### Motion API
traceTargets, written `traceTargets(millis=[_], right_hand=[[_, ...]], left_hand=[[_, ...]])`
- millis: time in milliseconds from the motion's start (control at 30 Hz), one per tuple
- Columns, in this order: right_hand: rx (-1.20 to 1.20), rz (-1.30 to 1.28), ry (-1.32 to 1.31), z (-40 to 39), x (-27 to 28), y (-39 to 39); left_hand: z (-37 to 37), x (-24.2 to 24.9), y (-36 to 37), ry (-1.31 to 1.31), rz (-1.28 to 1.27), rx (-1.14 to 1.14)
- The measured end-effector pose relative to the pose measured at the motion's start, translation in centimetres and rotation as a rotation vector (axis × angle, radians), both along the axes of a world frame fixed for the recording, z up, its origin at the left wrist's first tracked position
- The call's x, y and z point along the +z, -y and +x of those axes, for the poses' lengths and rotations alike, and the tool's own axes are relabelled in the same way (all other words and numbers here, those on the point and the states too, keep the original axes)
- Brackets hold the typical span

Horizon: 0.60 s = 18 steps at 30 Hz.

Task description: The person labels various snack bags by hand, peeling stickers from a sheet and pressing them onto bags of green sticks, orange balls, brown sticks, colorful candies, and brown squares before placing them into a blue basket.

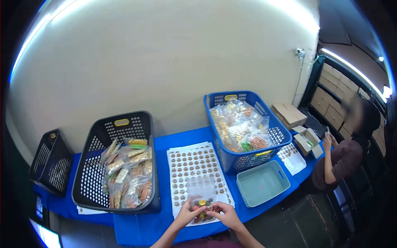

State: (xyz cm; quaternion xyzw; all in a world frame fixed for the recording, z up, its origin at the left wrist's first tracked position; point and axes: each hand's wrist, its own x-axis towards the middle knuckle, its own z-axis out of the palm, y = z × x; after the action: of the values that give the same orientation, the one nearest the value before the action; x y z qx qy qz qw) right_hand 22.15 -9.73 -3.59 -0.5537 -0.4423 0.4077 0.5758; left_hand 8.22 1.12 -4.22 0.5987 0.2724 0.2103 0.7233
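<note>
A clear plastic bag (202,188) with several small round pieces, some brown, red and yellow, lies between my hands over a white sheet of round stickers (178,165). My left hand (188,212) is closed on the bag's left side. On the other side my right hand (225,214) grips the bag near its lower right, with fingers bent inward. Both hands are close together at the front edge of the blue table (136,229). What the pieces are is too small to tell.
A black basket (155,173) of filled bags stands left, a blue basket (231,159) of filled bags right. There are a green tray (262,186), another sticker sheet (294,163), an open carton (304,142) and a dark basket (51,165). A person (343,159) stands at right.
</note>
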Motion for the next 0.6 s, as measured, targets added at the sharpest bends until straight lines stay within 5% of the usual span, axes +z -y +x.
traceTargets(millis=[400, 600], right_hand=[[0.211, 0.006, -0.182, -0.8, 1.2, -2.4], [0.13, 0.027, -0.254, -1.8, 1.7, -2.4]], left_hand=[[-1.7, 0.8, 0.0, 0.073, 0.098, 0.187], [-1.8, 1.1, 0.8, 0.118, 0.118, 0.239]])
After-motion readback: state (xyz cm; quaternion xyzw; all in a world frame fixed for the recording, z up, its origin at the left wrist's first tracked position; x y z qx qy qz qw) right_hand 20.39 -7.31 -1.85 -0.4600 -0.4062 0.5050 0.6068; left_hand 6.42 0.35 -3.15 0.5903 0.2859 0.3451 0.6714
